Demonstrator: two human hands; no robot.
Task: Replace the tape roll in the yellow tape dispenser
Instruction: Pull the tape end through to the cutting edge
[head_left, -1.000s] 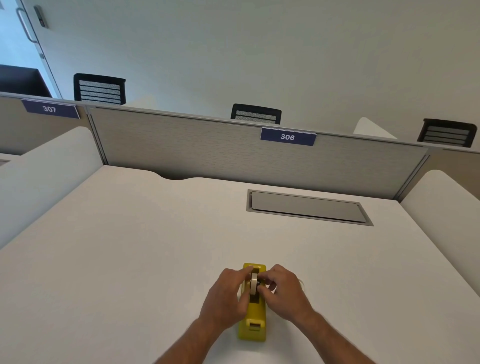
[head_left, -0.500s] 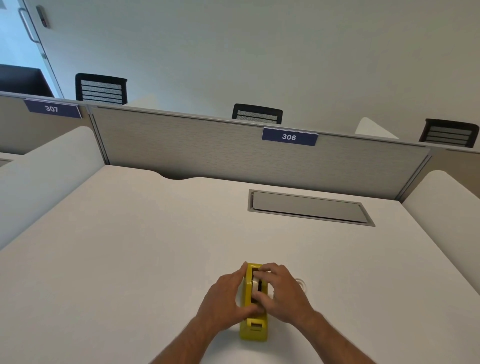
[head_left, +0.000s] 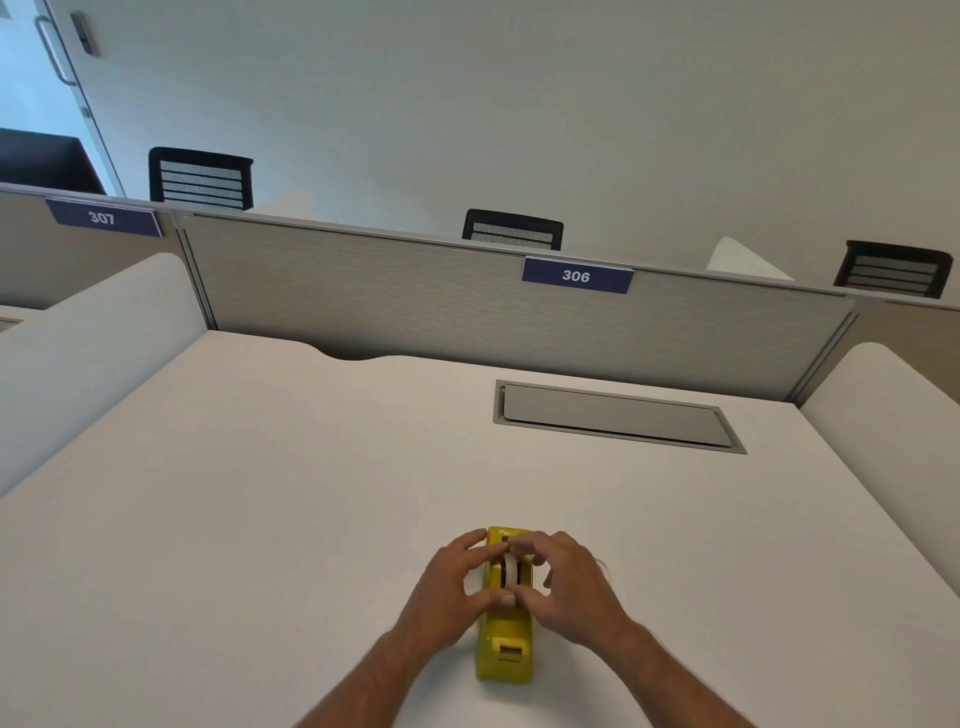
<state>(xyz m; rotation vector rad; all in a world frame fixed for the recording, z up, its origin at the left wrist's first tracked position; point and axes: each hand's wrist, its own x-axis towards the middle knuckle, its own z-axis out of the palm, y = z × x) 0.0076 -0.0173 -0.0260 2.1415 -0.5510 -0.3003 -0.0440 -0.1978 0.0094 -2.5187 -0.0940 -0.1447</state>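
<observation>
Yellow tape dispenser (head_left: 505, 647) on counter (head_left: 260, 519), near front edge, cutter end twd person. Tape roll (head_left: 509, 569) sits in cradle, looks near seated; which roll, can't tell. Left hand (head_left: 449, 584) fingers clamp dispenser side. Right hand (head_left: 571, 582) fingers pinch roll top. Left: press home, thread tape to cutter. Vs 0.5 s ago: roll top more exposed, right fingers lifted a bit.

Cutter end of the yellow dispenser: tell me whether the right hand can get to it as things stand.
Probably yes. The cutter end lies bare at the near end of the dispenser, just beside the right hand; neither the left hand nor the tape roll covers it.
</observation>
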